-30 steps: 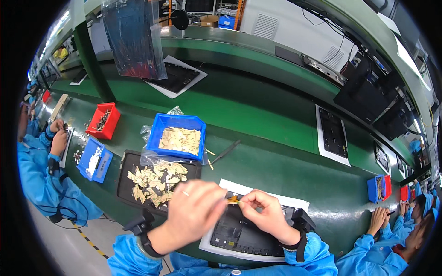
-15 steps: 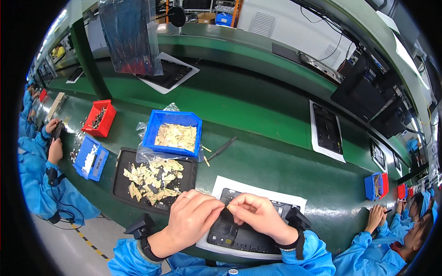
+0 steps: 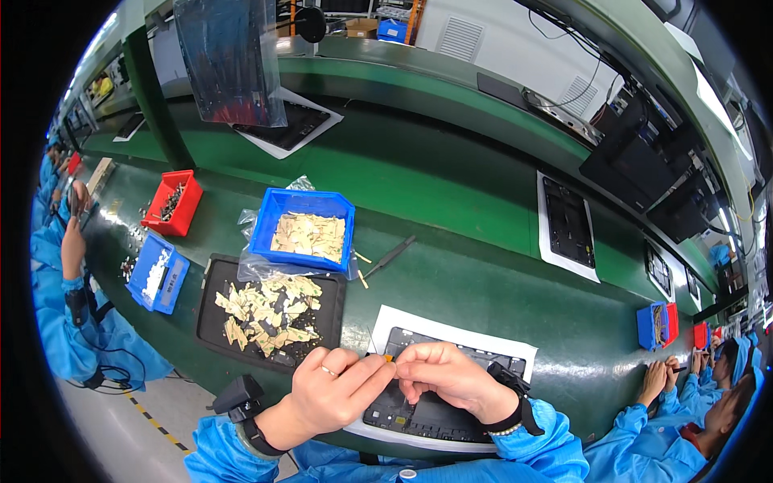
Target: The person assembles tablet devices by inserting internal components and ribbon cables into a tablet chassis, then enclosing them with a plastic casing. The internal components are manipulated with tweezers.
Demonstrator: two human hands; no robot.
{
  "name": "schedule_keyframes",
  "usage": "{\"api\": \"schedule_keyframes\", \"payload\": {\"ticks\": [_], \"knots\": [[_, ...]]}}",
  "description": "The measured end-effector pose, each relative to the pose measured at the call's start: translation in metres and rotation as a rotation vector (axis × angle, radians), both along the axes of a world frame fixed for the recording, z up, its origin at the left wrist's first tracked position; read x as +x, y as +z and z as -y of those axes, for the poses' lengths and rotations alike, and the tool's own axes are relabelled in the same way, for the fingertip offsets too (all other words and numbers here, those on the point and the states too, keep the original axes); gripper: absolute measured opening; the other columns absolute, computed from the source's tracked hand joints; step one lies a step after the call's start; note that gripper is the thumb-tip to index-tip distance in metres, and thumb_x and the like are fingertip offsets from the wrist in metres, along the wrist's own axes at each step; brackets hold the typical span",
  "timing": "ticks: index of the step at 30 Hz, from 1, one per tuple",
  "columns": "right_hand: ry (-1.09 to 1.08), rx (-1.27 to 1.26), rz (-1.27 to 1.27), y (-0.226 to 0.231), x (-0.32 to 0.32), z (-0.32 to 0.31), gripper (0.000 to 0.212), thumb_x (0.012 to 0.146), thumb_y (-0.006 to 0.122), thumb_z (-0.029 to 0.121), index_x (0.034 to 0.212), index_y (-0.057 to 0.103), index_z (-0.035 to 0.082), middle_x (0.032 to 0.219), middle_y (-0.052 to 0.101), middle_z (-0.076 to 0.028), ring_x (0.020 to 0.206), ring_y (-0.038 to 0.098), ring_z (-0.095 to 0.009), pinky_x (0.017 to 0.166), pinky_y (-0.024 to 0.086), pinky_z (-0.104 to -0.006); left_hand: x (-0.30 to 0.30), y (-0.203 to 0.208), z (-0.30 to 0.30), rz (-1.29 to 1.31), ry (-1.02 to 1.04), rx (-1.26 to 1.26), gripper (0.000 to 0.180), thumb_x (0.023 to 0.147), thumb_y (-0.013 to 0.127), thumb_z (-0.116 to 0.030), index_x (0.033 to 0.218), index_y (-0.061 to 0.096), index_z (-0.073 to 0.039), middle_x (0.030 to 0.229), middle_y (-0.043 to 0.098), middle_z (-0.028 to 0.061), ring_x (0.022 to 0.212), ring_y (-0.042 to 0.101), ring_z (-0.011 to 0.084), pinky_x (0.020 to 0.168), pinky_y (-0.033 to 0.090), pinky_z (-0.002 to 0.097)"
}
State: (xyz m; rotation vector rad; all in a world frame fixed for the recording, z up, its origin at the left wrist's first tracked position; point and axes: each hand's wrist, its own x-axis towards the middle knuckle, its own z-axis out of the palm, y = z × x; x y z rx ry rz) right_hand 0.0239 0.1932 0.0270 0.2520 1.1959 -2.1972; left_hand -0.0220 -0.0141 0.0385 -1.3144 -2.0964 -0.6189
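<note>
My left hand (image 3: 334, 390), with a ring on one finger, pinches a small thin piece (image 3: 390, 358) with orange-yellow on it, held over a black flat panel. My right hand (image 3: 451, 378) meets it there, its thumb and index fingertips pressed together at the piece's edge. Most of the piece is hidden by fingers. The black panel (image 3: 447, 414), which looks like a device cover, lies on a white sheet (image 3: 394, 320) below both hands. Left of them, a dark tray (image 3: 211, 318) holds many cream-coloured peeled scraps and small black bits.
Beyond the tray stands a blue bin (image 3: 345, 233) of cream pieces, with a dark pen-like tool (image 3: 394, 251) to its right. Farther left are a red bin (image 3: 189, 211) of small parts and a blue box (image 3: 169, 294). More panels (image 3: 568, 225) lie along the back. Co-workers sit on both sides.
My fingers have shifted round the small piece, and its orange-yellow part now shows. The panels at the back have slid slightly left. The left co-worker's hands have risen away from the bench.
</note>
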Motion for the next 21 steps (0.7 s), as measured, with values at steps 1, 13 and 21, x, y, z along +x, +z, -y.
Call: {"api": "schedule_keyframes", "payload": {"ticks": [1,13,21], "knots": [[-0.003,0.052,-0.048,0.000,-0.001,0.000,0.012,0.093,0.060,0.012,0.095,0.064,0.001,0.076,0.062,-0.005,0.067,0.060,-0.013,0.063,0.050,-0.0256,0.000,-0.003,-0.001,0.000,0.000,0.002,0.029,0.063,0.065,-0.017,0.091,0.070,-0.012,0.089,0.065,-0.0045,0.070,0.054,0.0117,0.056,0.038,0.0278],[-0.052,0.493,-0.499,0.005,-0.010,0.014,0.007,0.085,0.063,0.003,0.092,0.065,0.003,0.080,0.059,0.003,0.071,0.053,-0.003,0.064,0.045,-0.0206,0.003,-0.017,0.018,1.104,0.089,0.866,0.013,0.081,0.069,0.000,0.094,0.068,-0.003,0.085,0.066,0.0056,0.068,0.053,0.0110,0.057,0.042,0.0232],[-0.230,1.394,-1.126,0.019,-0.134,0.041,0.007,0.084,0.064,0.008,0.087,0.066,0.002,0.082,0.064,-0.010,0.073,0.064,-0.020,0.064,0.050,-0.0304,-0.017,-0.004,0.008,1.135,0.147,0.400,0.054,0.080,0.073,-0.012,0.124,0.043,-0.003,0.079,0.068,0.0017,0.061,0.051,0.0118,0.059,0.045,0.0262]]}}
